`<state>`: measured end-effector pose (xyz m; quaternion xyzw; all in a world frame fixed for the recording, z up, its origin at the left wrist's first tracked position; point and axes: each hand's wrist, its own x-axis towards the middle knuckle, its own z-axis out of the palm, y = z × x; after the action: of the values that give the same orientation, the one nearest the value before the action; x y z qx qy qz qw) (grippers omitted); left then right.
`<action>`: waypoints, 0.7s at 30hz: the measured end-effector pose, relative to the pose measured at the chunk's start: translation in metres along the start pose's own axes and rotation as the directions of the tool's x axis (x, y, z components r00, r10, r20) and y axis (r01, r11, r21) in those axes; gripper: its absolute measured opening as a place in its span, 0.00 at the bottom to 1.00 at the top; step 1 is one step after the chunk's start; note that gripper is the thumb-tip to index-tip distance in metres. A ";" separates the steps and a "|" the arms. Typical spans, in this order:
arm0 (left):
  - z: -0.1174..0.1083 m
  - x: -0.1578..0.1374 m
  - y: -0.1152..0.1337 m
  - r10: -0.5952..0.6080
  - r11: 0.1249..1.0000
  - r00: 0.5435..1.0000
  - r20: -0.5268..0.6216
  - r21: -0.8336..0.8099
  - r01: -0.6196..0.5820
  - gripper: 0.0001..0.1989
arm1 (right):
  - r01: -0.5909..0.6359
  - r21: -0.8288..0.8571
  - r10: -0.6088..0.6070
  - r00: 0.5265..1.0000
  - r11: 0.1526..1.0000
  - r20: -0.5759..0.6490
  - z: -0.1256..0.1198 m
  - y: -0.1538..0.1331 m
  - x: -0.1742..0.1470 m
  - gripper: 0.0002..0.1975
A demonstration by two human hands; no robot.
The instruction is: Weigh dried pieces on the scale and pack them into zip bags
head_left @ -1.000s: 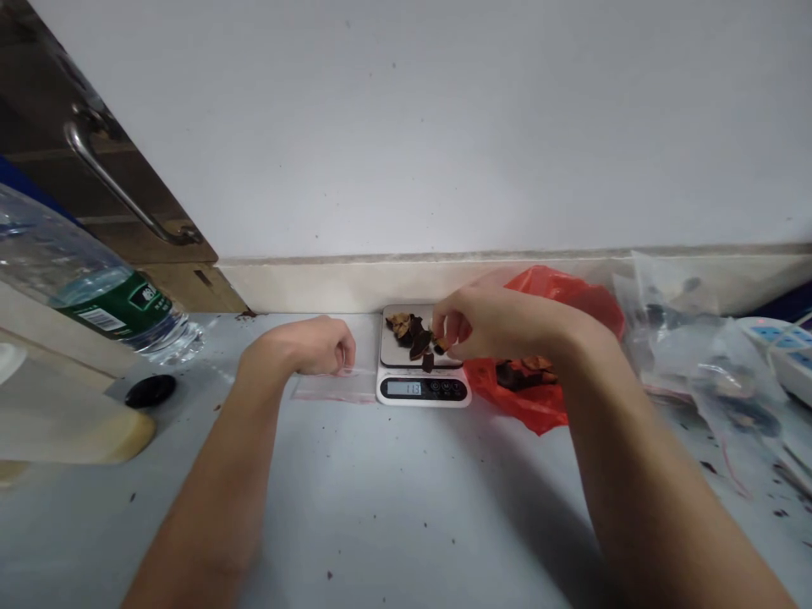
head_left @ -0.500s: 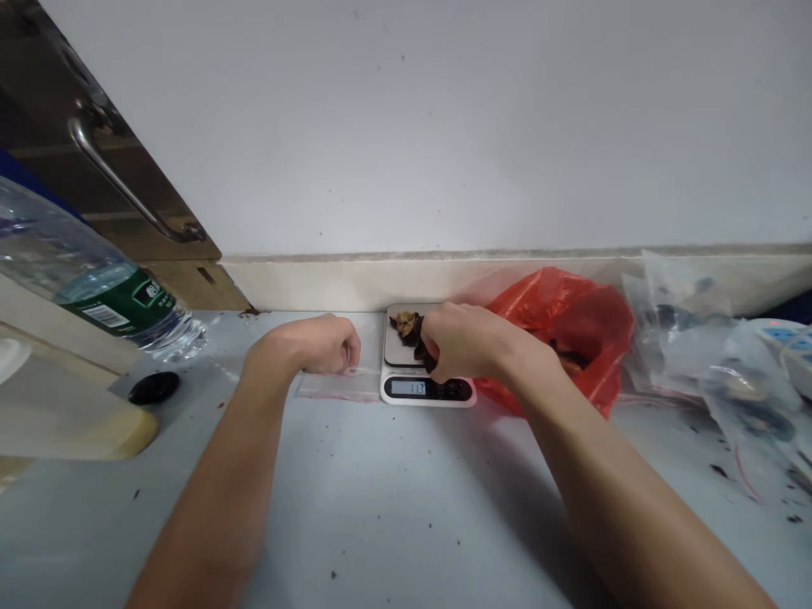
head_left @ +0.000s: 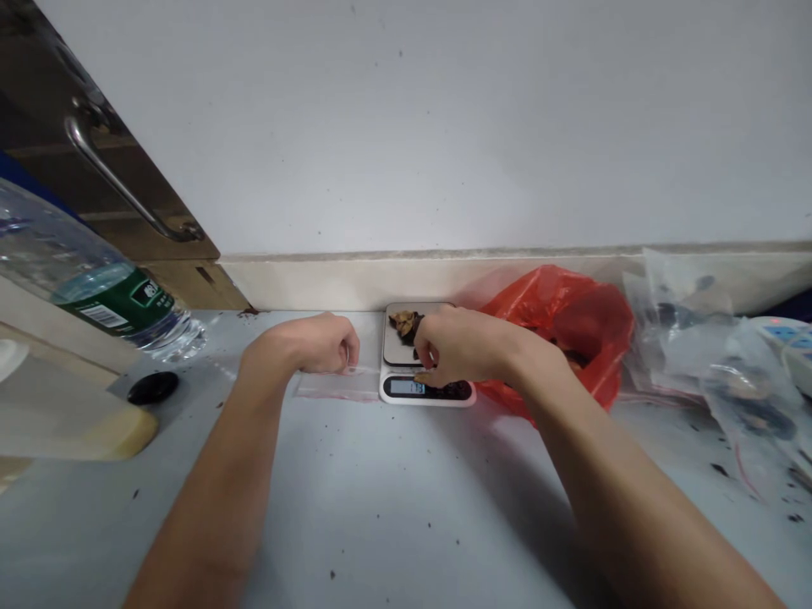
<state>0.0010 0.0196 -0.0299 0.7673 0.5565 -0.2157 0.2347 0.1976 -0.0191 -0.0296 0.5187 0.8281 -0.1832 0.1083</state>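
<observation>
My right hand is over a small digital kitchen scale, its fingers pinched on a brown dried piece near the plate's front edge. Other crinkled brown dried pieces lie on the plate, partly behind those fingers. The scale's display is lit. To the left of the scale, my left hand is closed, fingertips pinched at a clear zip bag that lies flat on the counter. Just right of the scale sits an open red plastic bag with brown pieces inside, partly covered by my right forearm.
At the left are a water bottle, a translucent container and a black lid. Several clear bags and a white power strip lie at the right. A wall rises behind the grey counter; dark crumbs are scattered about.
The dark piece under my right fingers now rests on the scale plate, and a brown piece shows in the pinch nearer the display. The digits have changed. My left hand stays in place.
</observation>
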 end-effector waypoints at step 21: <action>-0.003 -0.004 -0.002 -0.009 1.000 1.000 -0.008 -0.030 0.009 0.09 | -0.061 0.169 0.080 0.991 0.984 -0.108 -0.022 0.030 -0.046 0.08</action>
<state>-0.0013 0.0192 -0.0255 0.7621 0.5640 -0.2052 0.2429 0.2450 -0.0358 0.0021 0.5646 0.7959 -0.2171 0.0237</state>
